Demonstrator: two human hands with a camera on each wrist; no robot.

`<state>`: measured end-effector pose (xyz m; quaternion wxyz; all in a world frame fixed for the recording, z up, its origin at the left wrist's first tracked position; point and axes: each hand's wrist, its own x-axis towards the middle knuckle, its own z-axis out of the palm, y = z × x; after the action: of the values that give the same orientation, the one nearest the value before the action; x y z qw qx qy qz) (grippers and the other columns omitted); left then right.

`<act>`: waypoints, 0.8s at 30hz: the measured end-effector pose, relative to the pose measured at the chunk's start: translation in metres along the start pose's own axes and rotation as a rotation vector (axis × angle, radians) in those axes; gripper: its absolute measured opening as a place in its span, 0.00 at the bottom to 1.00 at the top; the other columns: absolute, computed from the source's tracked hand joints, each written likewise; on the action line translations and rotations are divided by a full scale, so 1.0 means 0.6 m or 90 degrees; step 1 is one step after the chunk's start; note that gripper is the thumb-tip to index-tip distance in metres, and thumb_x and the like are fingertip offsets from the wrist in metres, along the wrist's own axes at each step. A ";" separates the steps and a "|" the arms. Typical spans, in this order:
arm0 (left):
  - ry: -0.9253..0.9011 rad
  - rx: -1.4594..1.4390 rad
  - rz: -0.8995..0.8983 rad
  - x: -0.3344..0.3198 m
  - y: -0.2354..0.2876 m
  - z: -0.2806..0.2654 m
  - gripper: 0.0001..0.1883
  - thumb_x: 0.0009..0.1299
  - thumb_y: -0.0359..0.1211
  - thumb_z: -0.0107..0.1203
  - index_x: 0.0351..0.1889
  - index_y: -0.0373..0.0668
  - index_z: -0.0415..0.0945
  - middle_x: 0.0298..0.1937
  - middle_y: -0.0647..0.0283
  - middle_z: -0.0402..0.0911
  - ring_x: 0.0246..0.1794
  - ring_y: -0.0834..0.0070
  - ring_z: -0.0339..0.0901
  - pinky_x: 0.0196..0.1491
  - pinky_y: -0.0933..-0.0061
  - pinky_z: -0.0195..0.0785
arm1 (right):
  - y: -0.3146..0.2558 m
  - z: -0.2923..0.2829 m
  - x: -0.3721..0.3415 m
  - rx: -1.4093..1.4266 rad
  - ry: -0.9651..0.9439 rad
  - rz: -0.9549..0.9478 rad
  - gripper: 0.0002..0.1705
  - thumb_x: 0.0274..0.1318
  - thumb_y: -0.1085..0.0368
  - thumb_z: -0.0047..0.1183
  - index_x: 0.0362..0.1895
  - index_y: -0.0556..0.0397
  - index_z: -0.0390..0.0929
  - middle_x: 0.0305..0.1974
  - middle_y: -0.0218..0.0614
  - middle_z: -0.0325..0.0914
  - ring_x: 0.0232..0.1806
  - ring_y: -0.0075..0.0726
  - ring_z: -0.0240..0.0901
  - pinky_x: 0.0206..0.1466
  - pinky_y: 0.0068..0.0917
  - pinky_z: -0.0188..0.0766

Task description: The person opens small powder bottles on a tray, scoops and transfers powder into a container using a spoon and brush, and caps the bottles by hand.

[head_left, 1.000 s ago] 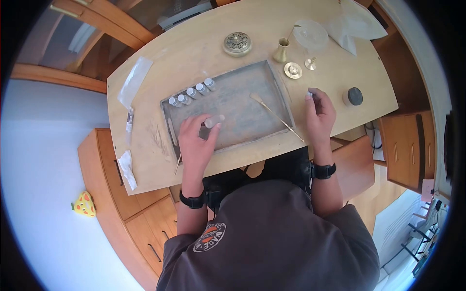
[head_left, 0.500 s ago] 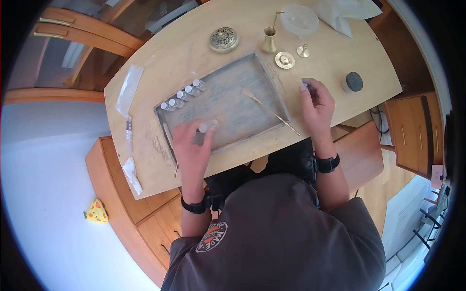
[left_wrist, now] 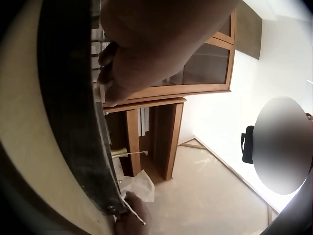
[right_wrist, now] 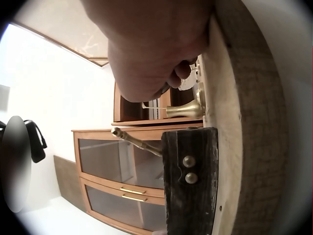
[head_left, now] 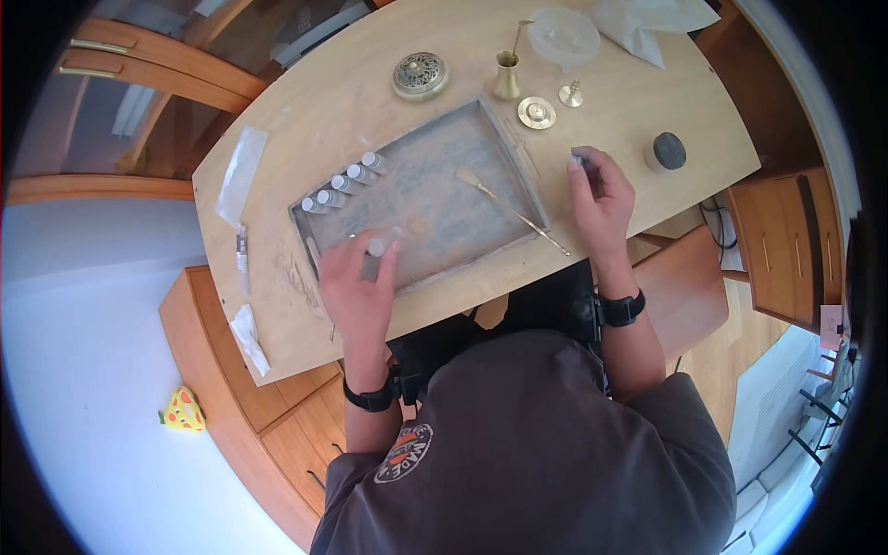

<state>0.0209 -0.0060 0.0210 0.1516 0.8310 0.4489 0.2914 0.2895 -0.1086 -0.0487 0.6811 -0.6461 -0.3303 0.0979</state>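
My left hand is over the near left part of a shallow grey tray. Its thumb and fingers pinch a small clear bottle, tipped on its side low over the tray. Beside the bottle's far end lies a tan powdery patch. Just past the tray's right side, my right hand curls its fingers around a small silvery-white piece, mostly hidden by the fingertips. Several white-capped bottles line the tray's far left side. A brush leans across the tray's right part, handle over the near rim.
Behind the tray stand a pierced brass burner, a brass vase, a round brass piece and a frosted glass dish. A dark-lidded jar is at right. Left of the tray lie a clear plastic sleeve and crumpled tissue.
The head view has shifted. My left hand with the bottle has drawn slightly left and toward the body, and the tan patch shows more plainly. My right hand keeps its grip.
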 end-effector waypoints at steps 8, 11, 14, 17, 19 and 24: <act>-0.011 0.009 -0.022 -0.003 -0.011 0.001 0.13 0.57 0.31 0.68 0.39 0.39 0.82 0.33 0.58 0.81 0.35 0.63 0.76 0.41 0.67 0.69 | -0.004 0.001 0.002 -0.001 0.005 0.006 0.08 0.59 0.71 0.57 0.42 0.61 0.78 0.30 0.27 0.75 0.29 0.14 0.66 0.31 0.14 0.63; 0.001 0.055 0.016 0.001 -0.007 -0.004 0.12 0.57 0.31 0.68 0.39 0.40 0.82 0.33 0.58 0.81 0.35 0.64 0.76 0.40 0.67 0.69 | -0.004 -0.001 -0.001 -0.008 -0.004 0.020 0.09 0.59 0.71 0.57 0.43 0.61 0.78 0.30 0.27 0.75 0.29 0.14 0.66 0.31 0.14 0.63; -0.009 0.049 0.078 0.003 -0.033 0.011 0.11 0.57 0.31 0.67 0.36 0.40 0.81 0.31 0.58 0.80 0.35 0.59 0.75 0.40 0.63 0.67 | 0.002 0.001 0.001 -0.007 -0.001 0.016 0.09 0.59 0.71 0.57 0.43 0.61 0.78 0.30 0.27 0.75 0.29 0.14 0.66 0.31 0.14 0.63; 0.040 0.047 0.024 -0.001 -0.007 -0.007 0.12 0.57 0.31 0.68 0.39 0.41 0.83 0.33 0.58 0.81 0.34 0.64 0.76 0.39 0.68 0.69 | 0.003 -0.002 0.000 -0.009 0.003 0.009 0.09 0.59 0.71 0.57 0.42 0.61 0.79 0.30 0.27 0.75 0.29 0.14 0.66 0.31 0.14 0.63; -0.011 0.023 -0.014 -0.002 -0.019 0.006 0.12 0.57 0.31 0.68 0.38 0.41 0.83 0.32 0.58 0.81 0.34 0.63 0.77 0.40 0.68 0.69 | 0.005 -0.002 -0.001 -0.001 -0.002 0.004 0.09 0.59 0.71 0.57 0.42 0.61 0.79 0.30 0.27 0.75 0.29 0.14 0.66 0.31 0.14 0.63; -0.018 0.047 0.033 0.001 -0.023 -0.001 0.11 0.57 0.31 0.67 0.38 0.41 0.83 0.32 0.58 0.81 0.34 0.62 0.78 0.40 0.68 0.70 | 0.001 0.001 0.000 0.013 -0.002 0.012 0.08 0.59 0.70 0.57 0.42 0.61 0.78 0.30 0.26 0.74 0.29 0.13 0.65 0.31 0.13 0.61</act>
<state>0.0116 0.0022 0.0145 0.1197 0.8513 0.4358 0.2667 0.2892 -0.1082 -0.0494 0.6861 -0.6422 -0.3242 0.1085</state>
